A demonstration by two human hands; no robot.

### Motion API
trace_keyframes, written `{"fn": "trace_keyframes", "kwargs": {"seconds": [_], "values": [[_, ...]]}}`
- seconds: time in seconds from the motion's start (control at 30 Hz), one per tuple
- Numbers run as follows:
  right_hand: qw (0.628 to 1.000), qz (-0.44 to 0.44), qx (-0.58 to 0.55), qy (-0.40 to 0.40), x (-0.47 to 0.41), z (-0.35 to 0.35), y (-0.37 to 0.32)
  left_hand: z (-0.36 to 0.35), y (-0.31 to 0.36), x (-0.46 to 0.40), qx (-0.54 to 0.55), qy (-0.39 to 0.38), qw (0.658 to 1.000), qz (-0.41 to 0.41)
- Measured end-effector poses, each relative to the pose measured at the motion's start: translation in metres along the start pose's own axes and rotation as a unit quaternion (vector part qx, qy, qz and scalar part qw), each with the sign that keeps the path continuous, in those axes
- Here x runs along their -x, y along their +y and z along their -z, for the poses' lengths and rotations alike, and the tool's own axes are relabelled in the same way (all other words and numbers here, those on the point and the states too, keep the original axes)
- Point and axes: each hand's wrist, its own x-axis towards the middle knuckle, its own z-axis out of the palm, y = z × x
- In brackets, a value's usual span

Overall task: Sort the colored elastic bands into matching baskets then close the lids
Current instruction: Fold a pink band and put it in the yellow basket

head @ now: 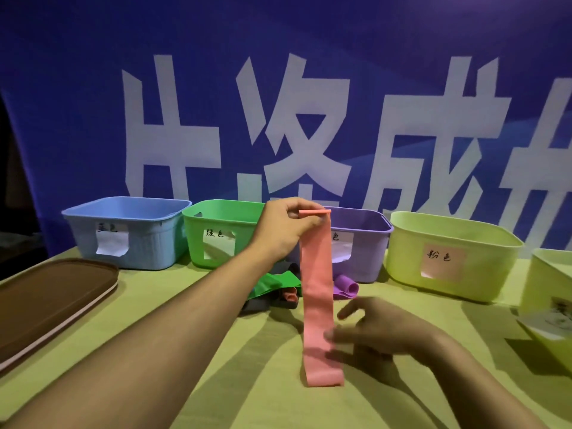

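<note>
My left hand (286, 227) pinches the top end of a long pink elastic band (317, 292), which hangs straight down to the tablecloth. My right hand (377, 329) is beside the band's lower part, fingers spread, fingertips touching its edge. Behind the band lies a small pile: a green band (275, 284), a dark grey band (263, 303), a rolled pink band (289, 297) and a purple band (345, 287). Along the back stand a blue basket (130, 233), a green basket (223, 233), a purple basket (362, 243) and a pale yellow-green basket (452, 258) with a pink label.
A brown lid (52, 298) lies flat at the left on the yellow-green tablecloth. Another pale yellow-green basket (551, 301) sits at the right edge. A blue banner with large white characters hangs behind the baskets.
</note>
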Motion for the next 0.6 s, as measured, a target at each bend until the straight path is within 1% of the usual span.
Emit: {"fn": "trace_keyframes", "kwargs": {"seconds": [0.03, 0.07, 0.1, 0.13, 0.17, 0.2, 0.23, 0.27, 0.3, 0.4, 0.5, 0.6], "values": [[0.998, 0.027, -0.044, 0.022, -0.005, 0.006, 0.0, 0.0, -0.003, 0.0, 0.005, 0.003, 1.0, 0.002], [0.993, 0.065, -0.083, 0.061, -0.011, 0.011, -0.002, -0.001, -0.006, 0.002, 0.015, 0.007, 1.0, 0.005], [0.98, 0.114, -0.108, 0.121, -0.02, 0.015, -0.004, -0.003, -0.011, 0.003, 0.025, 0.01, 1.0, 0.009], [0.958, 0.166, -0.132, 0.191, -0.028, 0.018, -0.006, -0.005, -0.015, 0.004, 0.029, 0.013, 0.999, 0.01], [0.928, 0.217, -0.165, 0.255, -0.037, 0.019, -0.008, -0.007, -0.021, 0.005, 0.026, 0.015, 1.0, 0.007], [0.893, 0.26, -0.208, 0.302, -0.045, 0.019, -0.011, -0.009, -0.027, 0.006, 0.024, 0.018, 1.0, 0.001], [0.865, 0.288, -0.248, 0.329, -0.053, 0.018, -0.014, -0.012, -0.032, 0.007, 0.023, 0.021, 0.999, -0.004], [0.845, 0.304, -0.276, 0.343, -0.06, 0.014, -0.015, -0.014, -0.037, 0.008, 0.027, 0.025, 0.999, -0.007], [0.832, 0.314, -0.291, 0.352, -0.067, 0.008, -0.015, -0.016, -0.043, 0.009, 0.03, 0.028, 0.999, -0.006], [0.818, 0.331, -0.289, 0.371, -0.081, -0.016, -0.01, -0.023, -0.066, 0.016, 0.019, 0.019, 1.0, 0.001], [0.818, 0.321, -0.286, 0.383, -0.09, -0.024, -0.004, -0.024, -0.085, 0.018, -0.002, 0.002, 1.0, -0.02], [0.833, 0.312, -0.28, 0.362, -0.092, -0.026, -0.001, -0.022, -0.089, 0.015, 0.005, -0.007, 0.999, -0.044]]}}
